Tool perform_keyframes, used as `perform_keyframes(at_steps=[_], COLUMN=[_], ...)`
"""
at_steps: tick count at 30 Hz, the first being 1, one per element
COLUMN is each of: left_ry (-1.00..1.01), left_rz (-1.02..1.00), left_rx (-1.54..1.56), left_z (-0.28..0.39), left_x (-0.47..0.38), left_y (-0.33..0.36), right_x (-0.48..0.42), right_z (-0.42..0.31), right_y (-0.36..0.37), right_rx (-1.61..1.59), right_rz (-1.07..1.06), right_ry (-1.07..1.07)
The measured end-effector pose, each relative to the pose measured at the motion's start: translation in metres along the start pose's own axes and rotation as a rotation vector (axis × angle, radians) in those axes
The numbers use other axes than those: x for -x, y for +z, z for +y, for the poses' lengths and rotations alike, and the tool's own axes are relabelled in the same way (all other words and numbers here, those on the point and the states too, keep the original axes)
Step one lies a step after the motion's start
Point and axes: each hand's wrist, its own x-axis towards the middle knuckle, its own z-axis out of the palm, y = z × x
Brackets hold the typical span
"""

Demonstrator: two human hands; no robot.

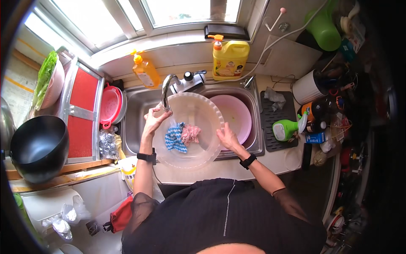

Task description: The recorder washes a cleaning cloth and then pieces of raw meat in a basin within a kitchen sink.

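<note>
A translucent plastic basin [203, 155] with a scalloped rim sits over the double sink, its near side overlapping the counter edge. Inside lie a blue-and-white wavy-striped cloth [175, 139] and a pink patterned cloth [191, 134], bunched against each other. My left hand [153, 122] grips the basin's left rim, its thumb close to the spout of the chrome faucet [165, 92]. A thin stream of water seems to fall from the spout into the basin. On the right side, my right hand [227, 137] holds the rim, fingers curled around it.
A pink basin [242, 114] rests in the right sink bowl. Behind the sink stand an orange soap bottle [146, 71] and a yellow detergent jug [231, 60]. A green spray bottle [284, 130] lies on a dark drying mat [269, 144]. To the left is a black bowl [39, 149].
</note>
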Motion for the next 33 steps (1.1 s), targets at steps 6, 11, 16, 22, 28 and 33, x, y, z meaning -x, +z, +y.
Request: perform_keyframes(at_steps=[6,11,16,22,28,33], left_ry=[-0.008,0.066,0.087,0.086,0.066,0.042], left_rz=[-0.001,0.041,0.114,0.076,-0.017,0.025], left_rx=[-0.005,-0.132,-0.133,-0.050,-0.020,-0.040], left_z=[0.009,0.000,-0.030,-0.027,-0.016,0.000], left_x=[0.007,-0.009,-0.019,-0.022,-0.013,-0.002], left_y=[-0.001,0.011,0.001,0.006,0.000,0.002], right_x=[0.000,0.000,-0.003,0.001,-0.016,-0.036], right_z=[0.005,0.015,0.012,0.008,0.009,-0.002], right_y=[0.002,0.004,0.011,-0.002,-0.003,-0.018], right_rx=[0.012,-0.035,0.010,-0.036,0.052,-0.001], right_rz=[0.022,0.054,0.015,0.011,0.180,0.016], right_ry=[-0.002,0.015,-0.002,-0.017,-0.179,-0.131])
